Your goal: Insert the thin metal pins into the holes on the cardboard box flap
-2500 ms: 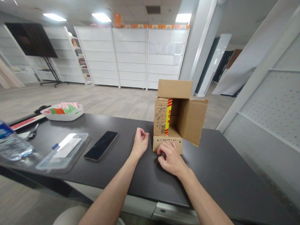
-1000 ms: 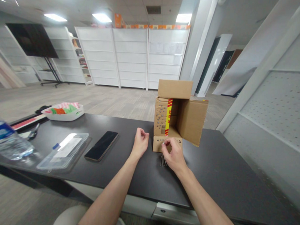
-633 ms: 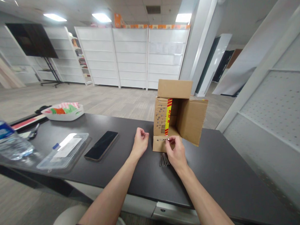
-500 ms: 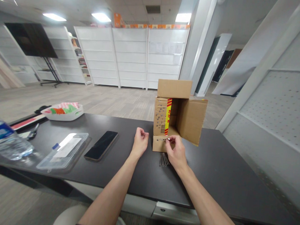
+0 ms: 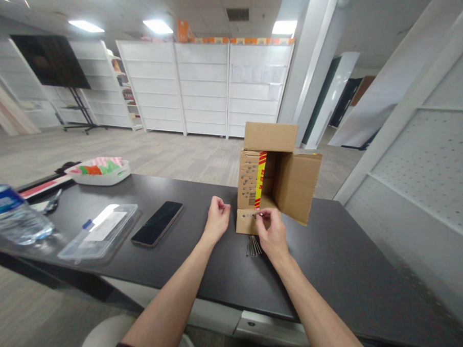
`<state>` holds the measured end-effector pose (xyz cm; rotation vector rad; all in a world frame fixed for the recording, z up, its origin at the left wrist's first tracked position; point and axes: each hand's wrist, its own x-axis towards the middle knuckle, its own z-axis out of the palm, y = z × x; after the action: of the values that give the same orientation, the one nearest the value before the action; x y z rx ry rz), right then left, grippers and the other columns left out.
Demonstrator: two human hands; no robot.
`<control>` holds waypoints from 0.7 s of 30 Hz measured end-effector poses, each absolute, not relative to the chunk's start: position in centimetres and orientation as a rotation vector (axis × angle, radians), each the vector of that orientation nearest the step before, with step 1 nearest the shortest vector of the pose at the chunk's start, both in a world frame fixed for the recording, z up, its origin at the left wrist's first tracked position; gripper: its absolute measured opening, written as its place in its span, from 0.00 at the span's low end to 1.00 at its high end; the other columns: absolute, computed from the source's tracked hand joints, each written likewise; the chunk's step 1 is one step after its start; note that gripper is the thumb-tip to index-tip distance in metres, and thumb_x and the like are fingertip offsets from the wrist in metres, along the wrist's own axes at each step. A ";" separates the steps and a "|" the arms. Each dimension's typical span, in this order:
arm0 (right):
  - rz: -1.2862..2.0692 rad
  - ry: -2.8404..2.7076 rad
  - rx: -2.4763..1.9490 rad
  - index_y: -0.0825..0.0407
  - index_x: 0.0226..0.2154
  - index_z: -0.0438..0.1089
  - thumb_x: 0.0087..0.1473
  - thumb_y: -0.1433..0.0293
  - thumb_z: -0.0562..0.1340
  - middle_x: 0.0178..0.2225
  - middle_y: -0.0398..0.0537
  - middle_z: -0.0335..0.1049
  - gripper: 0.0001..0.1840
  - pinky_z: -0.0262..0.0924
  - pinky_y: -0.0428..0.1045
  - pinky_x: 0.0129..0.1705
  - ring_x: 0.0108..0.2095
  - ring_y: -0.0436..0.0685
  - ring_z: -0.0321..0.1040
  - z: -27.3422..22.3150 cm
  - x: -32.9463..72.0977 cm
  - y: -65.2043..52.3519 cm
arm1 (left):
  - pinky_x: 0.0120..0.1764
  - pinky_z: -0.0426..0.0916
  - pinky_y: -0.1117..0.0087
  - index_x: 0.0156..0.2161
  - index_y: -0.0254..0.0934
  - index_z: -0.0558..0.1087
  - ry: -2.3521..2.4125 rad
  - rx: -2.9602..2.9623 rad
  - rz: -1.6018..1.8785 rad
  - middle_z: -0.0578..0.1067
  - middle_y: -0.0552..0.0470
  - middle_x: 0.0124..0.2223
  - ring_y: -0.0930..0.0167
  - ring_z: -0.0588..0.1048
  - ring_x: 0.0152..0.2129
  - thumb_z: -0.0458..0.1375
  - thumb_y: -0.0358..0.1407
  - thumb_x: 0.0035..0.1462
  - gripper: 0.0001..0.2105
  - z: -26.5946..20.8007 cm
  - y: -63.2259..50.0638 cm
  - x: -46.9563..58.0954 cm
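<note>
A brown cardboard box (image 5: pixel 248 194) with a red and yellow tape strip stands open towards me. Dark round holes or metal heads dot its front left flap, and a short row of them runs along the lower flap (image 5: pixel 246 226). At that row, my right hand (image 5: pixel 273 231) pinches a small shiny piece, a nail or screw mostly hidden by the fingertips. My left hand (image 5: pixel 217 219) is closed just left of the box, apart from it; whatever it may hold is hidden. Several thin metal nails or screws (image 5: pixel 254 246) lie fanned out below the lower flap.
On the dark table (image 5: pixel 212 264), a black phone (image 5: pixel 157 224) and a clear plastic case (image 5: pixel 98 231) lie to the left. Farther left are a water bottle (image 5: pixel 13 215) and a white basket (image 5: pixel 101 178) of coloured cloth-like items. A perforated panel (image 5: pixel 425 202) borders the right.
The view has shifted very slightly. Both hands keep nearly the same place and grip, the right one still at the lower flap.
</note>
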<state>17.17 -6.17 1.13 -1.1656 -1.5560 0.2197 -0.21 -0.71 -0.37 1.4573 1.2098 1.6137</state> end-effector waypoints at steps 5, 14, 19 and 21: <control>0.210 -1.574 -1.166 0.51 0.38 0.64 0.58 0.68 0.55 0.36 0.50 0.71 0.05 0.61 0.53 0.42 0.37 0.57 0.68 1.2 17.2 -6.1 | 0.29 0.56 0.75 0.32 0.39 0.54 1.209 1.481 1.623 0.57 0.59 0.28 0.77 0.58 0.24 0.54 0.33 0.55 0.09 -0.6 -0.5 -0.2; 0.211 -1.624 -1.175 0.50 0.38 0.64 0.59 0.68 0.55 0.36 0.49 0.71 0.05 0.61 0.54 0.42 0.38 0.58 0.67 1.3 17.0 -6.0 | 0.29 0.56 0.75 0.32 0.39 0.55 1.198 1.480 1.624 0.57 0.59 0.28 0.77 0.59 0.24 0.54 0.34 0.55 0.09 -0.6 -0.4 -0.3; 0.188 -1.671 -1.147 0.49 0.39 0.64 0.59 0.69 0.54 0.36 0.49 0.70 0.06 0.61 0.53 0.43 0.38 0.58 0.67 1.3 17.1 -5.8 | 0.29 0.55 0.75 0.32 0.39 0.55 1.222 1.471 1.626 0.58 0.59 0.28 0.77 0.58 0.23 0.56 0.34 0.54 0.10 -0.5 -0.6 -0.3; 0.162 -1.693 -1.143 0.49 0.38 0.64 0.59 0.70 0.54 0.36 0.48 0.70 0.05 0.61 0.53 0.42 0.38 0.57 0.67 1.2 17.2 -5.7 | 0.30 0.55 0.75 0.32 0.39 0.55 1.224 1.463 1.626 0.58 0.59 0.28 0.77 0.58 0.24 0.56 0.34 0.54 0.10 -0.4 -0.6 -0.3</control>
<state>17.16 -5.74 1.25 -1.1431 -1.6927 0.1619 -0.32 -0.61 -0.41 1.4635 1.2239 1.6260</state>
